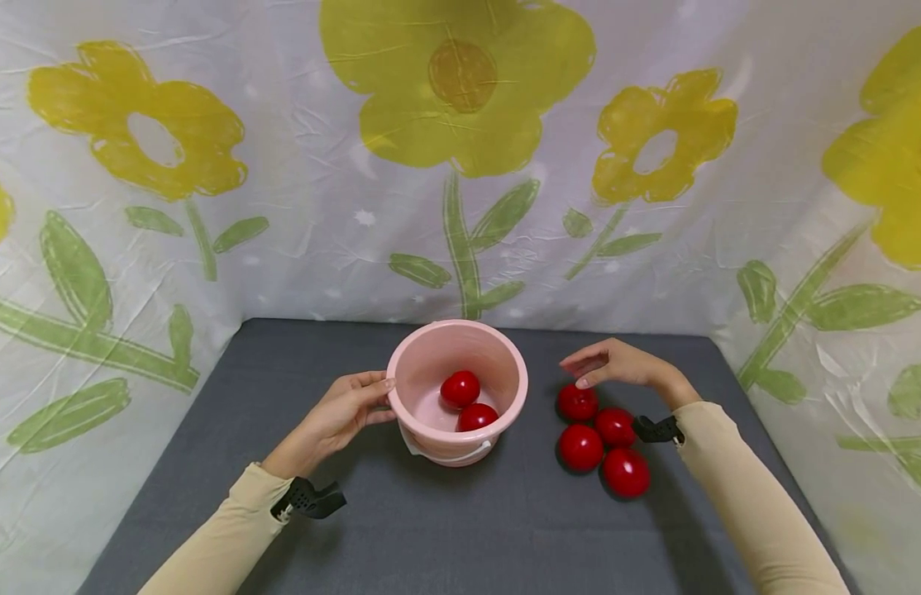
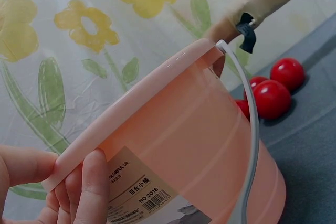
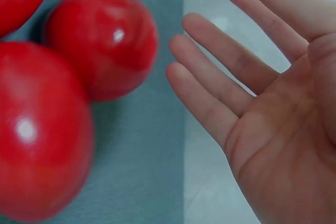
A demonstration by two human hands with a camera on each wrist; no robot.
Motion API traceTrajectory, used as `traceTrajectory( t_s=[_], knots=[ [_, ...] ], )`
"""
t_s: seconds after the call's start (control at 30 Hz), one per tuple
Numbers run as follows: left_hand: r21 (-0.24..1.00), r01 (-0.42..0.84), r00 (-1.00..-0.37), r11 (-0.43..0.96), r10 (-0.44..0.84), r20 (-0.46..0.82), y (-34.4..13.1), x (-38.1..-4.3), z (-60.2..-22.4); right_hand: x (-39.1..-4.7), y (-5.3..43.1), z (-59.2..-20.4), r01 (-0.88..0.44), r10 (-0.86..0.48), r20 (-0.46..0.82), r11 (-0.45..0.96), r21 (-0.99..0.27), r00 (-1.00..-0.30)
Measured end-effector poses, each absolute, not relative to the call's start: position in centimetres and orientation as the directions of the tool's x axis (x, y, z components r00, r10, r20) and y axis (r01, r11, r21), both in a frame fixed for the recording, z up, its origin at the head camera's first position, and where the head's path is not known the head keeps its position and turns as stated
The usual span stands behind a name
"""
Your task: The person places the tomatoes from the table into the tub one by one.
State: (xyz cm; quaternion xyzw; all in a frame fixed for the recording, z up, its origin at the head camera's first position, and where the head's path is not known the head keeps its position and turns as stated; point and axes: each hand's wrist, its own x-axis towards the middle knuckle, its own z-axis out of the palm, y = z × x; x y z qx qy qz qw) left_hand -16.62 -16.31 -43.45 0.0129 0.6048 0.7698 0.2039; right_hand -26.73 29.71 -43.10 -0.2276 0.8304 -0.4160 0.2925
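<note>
A pink bucket (image 1: 406,405) with a pale handle (image 2: 252,145) stands upright on the dark table. My left hand (image 1: 349,411) grips its rim on the left side, with thumb and fingers on either side of the edge in the left wrist view. Inside lie two glossy red round fruits (image 1: 460,388), apple-like or tomato-like. My right hand (image 1: 617,362) hovers above the back of a cluster of several more red fruits (image 1: 580,448). Its fingers are spread and extended in the right wrist view, and the palm (image 3: 283,171) holds nothing.
Dark grey cloth covers the table (image 1: 460,537). A white hanging cloth (image 1: 297,248) printed with yellow flowers encloses the back and both sides. A label with a barcode (image 2: 139,192) is on the bucket's outer wall. Each wrist wears a black strap (image 1: 312,498).
</note>
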Motion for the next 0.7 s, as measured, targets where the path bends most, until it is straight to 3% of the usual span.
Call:
traceTrajectory(
  t_s=[0.7],
  knots=[
    [0.931, -0.307, -0.915, -0.198, 0.329, -0.232, -16.3, -16.6, -43.4, -26.2, 30.7, -46.4, -0.143, -0.588, -0.328, 0.614, -0.776, -0.740]
  ],
)
